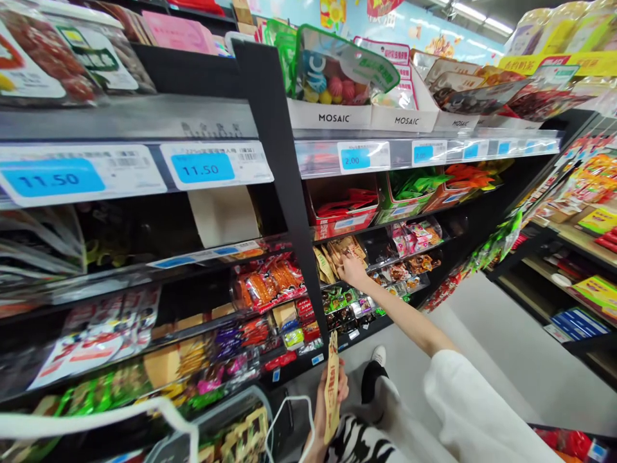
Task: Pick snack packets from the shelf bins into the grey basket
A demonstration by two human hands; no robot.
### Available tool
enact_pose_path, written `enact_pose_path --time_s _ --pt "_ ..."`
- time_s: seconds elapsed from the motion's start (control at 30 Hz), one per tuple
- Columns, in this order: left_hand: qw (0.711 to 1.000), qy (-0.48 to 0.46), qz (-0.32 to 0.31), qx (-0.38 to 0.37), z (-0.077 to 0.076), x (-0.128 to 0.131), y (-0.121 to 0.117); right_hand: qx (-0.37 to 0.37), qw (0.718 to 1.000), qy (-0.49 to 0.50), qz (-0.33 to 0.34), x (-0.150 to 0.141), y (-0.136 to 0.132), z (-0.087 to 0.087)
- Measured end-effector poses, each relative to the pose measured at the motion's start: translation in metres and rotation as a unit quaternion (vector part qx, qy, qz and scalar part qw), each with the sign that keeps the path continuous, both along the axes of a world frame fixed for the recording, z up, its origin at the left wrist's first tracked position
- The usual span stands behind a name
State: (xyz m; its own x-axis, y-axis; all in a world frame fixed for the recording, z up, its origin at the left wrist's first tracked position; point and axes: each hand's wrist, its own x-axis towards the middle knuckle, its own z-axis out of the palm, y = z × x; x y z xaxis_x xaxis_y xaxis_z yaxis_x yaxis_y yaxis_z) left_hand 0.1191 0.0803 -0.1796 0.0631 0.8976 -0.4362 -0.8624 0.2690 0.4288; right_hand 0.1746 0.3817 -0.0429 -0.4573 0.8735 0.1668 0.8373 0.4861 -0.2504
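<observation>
Gripping a tan packet (331,411) in front of the foot of the black post (296,218), the left hand (321,392) is closed around it; the packet stands nearly edge-on, so I can't read its print. Right hand (353,269) is among the tan packets (326,265) at the left end of their shelf, just beside that post; fingertips hidden, can't tell if it grips one. Gray basket (241,400) with packets (248,434) inside, cut off at the bottom.
</observation>
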Motion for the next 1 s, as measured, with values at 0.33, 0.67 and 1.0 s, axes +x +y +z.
enact_pose_path --time_s 0.33,0.67,1.0 --pt "0.999 0.021 0.010 0.033 0.009 0.004 -0.002 -0.013 0.998 -0.055 -0.021 -0.020 0.001 0.014" --pt "0.999 0.031 0.008 0.033 0.002 0.000 0.000 -0.003 0.996 -0.085 0.002 -0.019 -0.021 0.014" --pt "0.999 0.030 -0.025 0.002 -0.008 0.005 -0.001 0.120 0.982 0.051 -0.136 -0.013 -0.022 0.012"
